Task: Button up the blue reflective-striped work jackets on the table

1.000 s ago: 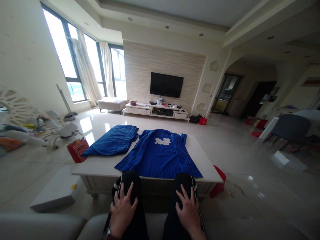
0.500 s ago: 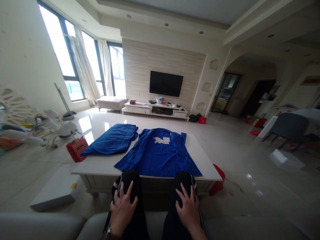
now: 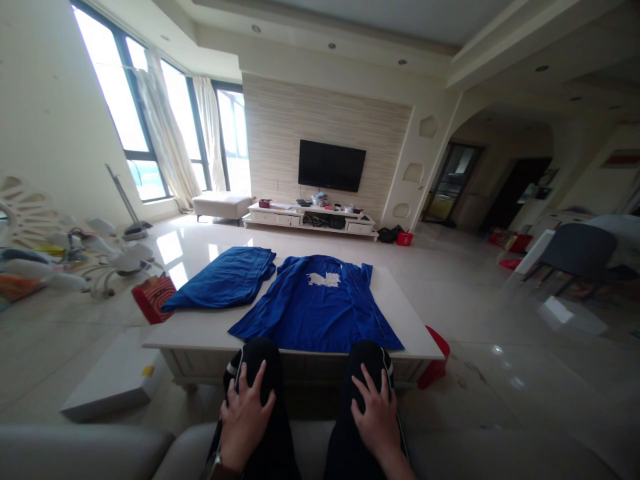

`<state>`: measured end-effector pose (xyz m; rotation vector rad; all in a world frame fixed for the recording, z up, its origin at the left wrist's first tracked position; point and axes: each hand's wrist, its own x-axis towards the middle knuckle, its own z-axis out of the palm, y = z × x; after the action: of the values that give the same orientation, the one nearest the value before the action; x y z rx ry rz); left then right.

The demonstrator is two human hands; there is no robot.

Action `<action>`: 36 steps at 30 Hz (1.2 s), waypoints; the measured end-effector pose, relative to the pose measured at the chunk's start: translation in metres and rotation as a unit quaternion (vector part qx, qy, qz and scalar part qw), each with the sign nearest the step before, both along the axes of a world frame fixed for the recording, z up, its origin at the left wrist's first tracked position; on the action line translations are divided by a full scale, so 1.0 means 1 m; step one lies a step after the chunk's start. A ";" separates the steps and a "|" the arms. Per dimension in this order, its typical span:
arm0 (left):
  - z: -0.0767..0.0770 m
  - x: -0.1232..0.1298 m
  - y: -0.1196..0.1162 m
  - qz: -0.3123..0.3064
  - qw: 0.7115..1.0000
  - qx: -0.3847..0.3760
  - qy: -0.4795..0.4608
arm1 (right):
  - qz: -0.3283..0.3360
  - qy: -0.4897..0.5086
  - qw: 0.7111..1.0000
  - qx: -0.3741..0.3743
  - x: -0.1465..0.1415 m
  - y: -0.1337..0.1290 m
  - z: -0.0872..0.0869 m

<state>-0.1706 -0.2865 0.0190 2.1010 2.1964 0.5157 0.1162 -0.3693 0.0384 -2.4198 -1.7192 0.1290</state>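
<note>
My left hand (image 3: 247, 415) rests on my left knee, fingers spread over the dark trousers (image 3: 280, 427). On the other knee lies my right hand (image 3: 376, 413), its fingers also apart and nothing in it. Just beyond the knees, a blue jacket (image 3: 313, 320) with a white print is laid out flat on the white coffee table (image 3: 200, 330). Its lower edge reaches the table's near side. To its left lies a folded blue garment (image 3: 223, 277); its exact kind I cannot tell. Neither hand touches the clothes.
A red bag (image 3: 153, 300) and a white box (image 3: 113, 380) stand on the floor at left. A red stool (image 3: 435, 357) shows past the table's right end. The sofa (image 3: 85, 450) is beneath me. A TV cabinet (image 3: 313, 221) stands by the far wall.
</note>
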 end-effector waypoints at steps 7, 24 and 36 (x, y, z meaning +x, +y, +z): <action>0.001 0.001 0.000 0.000 1.000 0.006 0.009 | 0.002 -0.004 1.000 -0.001 0.001 0.001 -0.002; 0.007 0.001 0.000 0.000 1.000 -0.014 0.008 | -0.006 -0.007 1.000 -0.014 -0.001 0.002 -0.001; 0.008 0.025 -0.004 -0.006 0.990 -0.010 0.137 | 0.055 0.049 0.997 0.025 -0.017 0.000 0.012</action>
<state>-0.1454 -0.2910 0.0268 2.2945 2.3110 0.2116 0.0990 -0.3695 0.0502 -2.2450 -1.7888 0.2137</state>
